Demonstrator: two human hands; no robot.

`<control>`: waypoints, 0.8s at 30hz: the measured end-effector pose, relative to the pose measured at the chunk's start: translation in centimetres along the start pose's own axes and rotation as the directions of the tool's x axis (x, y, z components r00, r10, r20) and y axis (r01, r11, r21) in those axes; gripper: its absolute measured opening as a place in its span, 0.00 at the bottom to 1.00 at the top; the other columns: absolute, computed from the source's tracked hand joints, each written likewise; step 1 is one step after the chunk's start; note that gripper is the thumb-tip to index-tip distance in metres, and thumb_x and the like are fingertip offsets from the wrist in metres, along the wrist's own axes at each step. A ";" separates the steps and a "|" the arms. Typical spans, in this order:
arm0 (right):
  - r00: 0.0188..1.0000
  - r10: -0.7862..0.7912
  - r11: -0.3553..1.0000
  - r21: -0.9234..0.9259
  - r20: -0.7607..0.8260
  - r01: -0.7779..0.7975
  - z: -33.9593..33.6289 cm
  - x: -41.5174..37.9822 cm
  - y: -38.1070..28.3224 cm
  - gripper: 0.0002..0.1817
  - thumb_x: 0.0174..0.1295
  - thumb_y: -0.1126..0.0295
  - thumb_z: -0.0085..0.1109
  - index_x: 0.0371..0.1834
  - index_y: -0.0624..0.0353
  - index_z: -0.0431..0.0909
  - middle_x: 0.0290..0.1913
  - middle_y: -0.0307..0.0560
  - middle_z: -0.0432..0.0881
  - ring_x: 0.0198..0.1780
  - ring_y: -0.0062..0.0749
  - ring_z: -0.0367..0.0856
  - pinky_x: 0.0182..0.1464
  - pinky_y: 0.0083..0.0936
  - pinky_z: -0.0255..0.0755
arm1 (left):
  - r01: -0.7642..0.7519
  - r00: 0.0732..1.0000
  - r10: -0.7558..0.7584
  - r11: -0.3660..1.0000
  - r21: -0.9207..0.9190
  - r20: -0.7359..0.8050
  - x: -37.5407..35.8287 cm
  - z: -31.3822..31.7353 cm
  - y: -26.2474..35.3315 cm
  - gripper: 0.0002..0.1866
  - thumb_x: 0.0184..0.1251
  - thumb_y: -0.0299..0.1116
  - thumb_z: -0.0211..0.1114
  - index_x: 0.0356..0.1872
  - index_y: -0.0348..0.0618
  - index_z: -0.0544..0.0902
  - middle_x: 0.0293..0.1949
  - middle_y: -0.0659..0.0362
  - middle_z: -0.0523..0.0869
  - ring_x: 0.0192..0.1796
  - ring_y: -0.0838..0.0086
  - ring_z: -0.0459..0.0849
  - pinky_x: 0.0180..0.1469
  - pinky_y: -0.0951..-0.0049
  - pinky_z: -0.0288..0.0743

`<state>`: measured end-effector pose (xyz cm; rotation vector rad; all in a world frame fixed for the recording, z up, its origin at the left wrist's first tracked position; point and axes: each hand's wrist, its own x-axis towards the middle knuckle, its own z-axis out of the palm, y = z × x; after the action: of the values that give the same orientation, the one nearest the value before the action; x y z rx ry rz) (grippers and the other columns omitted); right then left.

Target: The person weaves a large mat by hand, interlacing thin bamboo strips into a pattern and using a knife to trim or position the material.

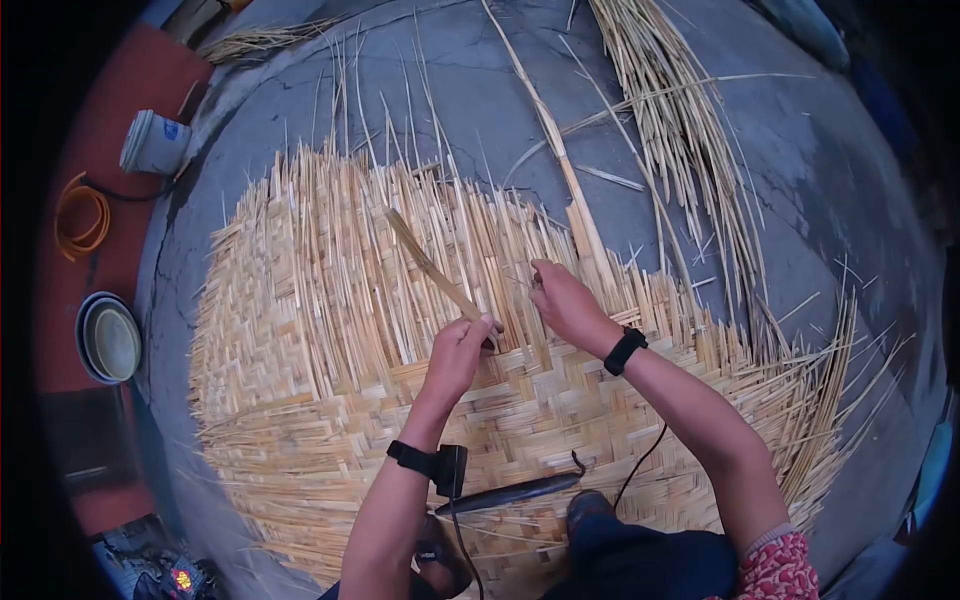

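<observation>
My left hand (458,355) is closed around a flat, tan reed strip (430,268) that slants up and to the left over the mat. My right hand (575,308) is a little higher and to the right, thumb and fingers pinched together; a blurred pale strip seems to hang by the fingertips, but what they hold cannot be made out. Under both hands spreads a large woven reed mat (350,430), its weave in a zigzag pattern, with loose strip ends sticking out at the far and right edges.
A long dark tool with a hooked end (510,494) lies on the mat by my feet. A bundle of reeds (665,120) rests on the concrete floor (480,80) at the far right. A white bucket (157,142), nested basins (110,338) and an orange coil (82,218) are at left.
</observation>
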<state>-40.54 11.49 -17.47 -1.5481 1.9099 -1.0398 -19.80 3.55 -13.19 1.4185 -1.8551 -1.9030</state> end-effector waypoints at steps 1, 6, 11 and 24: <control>0.990 0.135 0.989 0.045 0.048 -0.137 0.3 0.5 0.1 0.14 0.68 0.75 0.56 0.55 0.69 0.73 0.50 0.65 0.82 0.47 0.63 0.84 0.49 0.49 0.77 | 0.003 1.000 -0.003 1.000 -0.008 0.001 0.5 -0.1 -0.4 0.22 0.82 0.44 0.57 0.43 0.32 0.89 0.43 0.53 0.92 0.48 0.73 0.89 0.54 0.69 0.81; 0.921 0.373 0.927 0.005 0.114 -0.376 0.3 1.1 -1.7 0.15 0.66 0.70 0.61 0.52 0.66 0.74 0.50 0.64 0.82 0.46 0.63 0.84 0.46 0.50 0.78 | 0.087 0.996 -0.084 0.965 -0.247 0.023 3.3 1.2 -0.9 0.20 0.77 0.36 0.47 0.52 0.36 0.85 0.52 0.56 0.86 0.46 0.76 0.81 0.50 0.69 0.77; 0.988 0.156 0.906 -0.402 0.021 -0.135 0.9 1.5 -0.6 0.13 0.66 0.69 0.62 0.49 0.63 0.75 0.44 0.61 0.83 0.42 0.58 0.85 0.43 0.48 0.78 | 0.127 0.991 -0.130 0.976 -0.179 -0.007 4.7 2.0 -0.9 0.21 0.74 0.34 0.44 0.55 0.38 0.83 0.51 0.57 0.86 0.42 0.76 0.79 0.45 0.70 0.75; 0.871 0.335 0.904 0.139 0.359 -0.405 1.4 3.4 -1.7 0.22 0.70 0.60 0.64 0.57 0.66 0.78 0.42 0.50 0.87 0.39 0.34 0.85 0.39 0.36 0.78 | 0.085 0.990 -0.095 0.992 0.096 0.102 1.0 -1.5 0.6 0.32 0.82 0.49 0.42 0.59 0.29 0.83 0.54 0.47 0.87 0.50 0.63 0.87 0.59 0.64 0.81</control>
<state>-39.30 7.73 -16.68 -1.0925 1.7103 -0.7322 -19.68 1.64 -12.90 1.4793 -1.9813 -1.9967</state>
